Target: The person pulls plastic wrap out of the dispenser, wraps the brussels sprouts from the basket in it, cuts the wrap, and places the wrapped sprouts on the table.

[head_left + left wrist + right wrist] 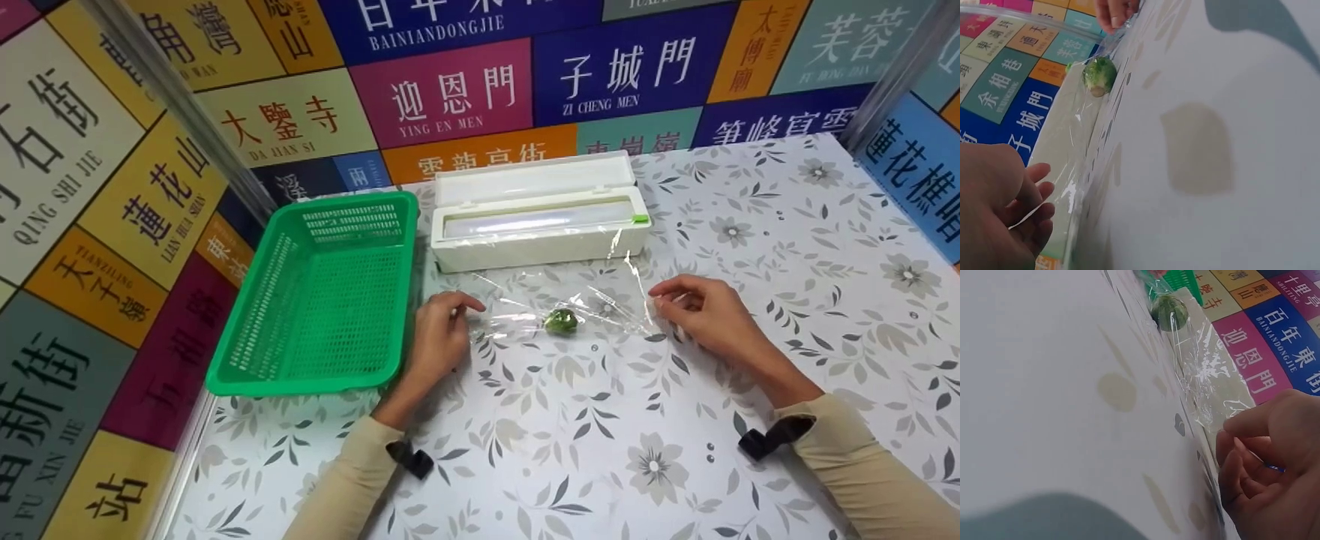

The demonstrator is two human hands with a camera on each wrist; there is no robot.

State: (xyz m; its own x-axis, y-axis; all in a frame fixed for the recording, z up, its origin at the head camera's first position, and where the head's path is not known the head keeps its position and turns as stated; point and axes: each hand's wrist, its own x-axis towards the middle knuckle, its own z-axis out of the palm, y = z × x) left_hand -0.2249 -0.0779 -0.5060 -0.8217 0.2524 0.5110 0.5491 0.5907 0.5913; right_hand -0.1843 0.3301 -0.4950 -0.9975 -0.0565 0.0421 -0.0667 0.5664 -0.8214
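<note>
A green Brussels sprout [561, 321], its pale cut stem showing in the left wrist view, lies at a spread sheet of clear cling film [517, 319]. My right hand [709, 315] pinches the film's right edge between thumb and forefinger, and the film is drawn up toward those fingertips. At the film's left end is my left hand [442, 334], fingers loosely bent, with no film plainly gripped in them. In the left wrist view the fingers [1044, 191] hang beside the shiny film. Behind the sheet stands a white cling film dispenser box [540, 251], lid raised, the roll visible inside.
To the left of my left hand sits a green plastic basket [409, 300], its rim close to the wrist. A green slider [640, 219] is at the box's right end. The flower-patterned tabletop [540, 450] meets printed panels [457, 97] at the back and sides.
</note>
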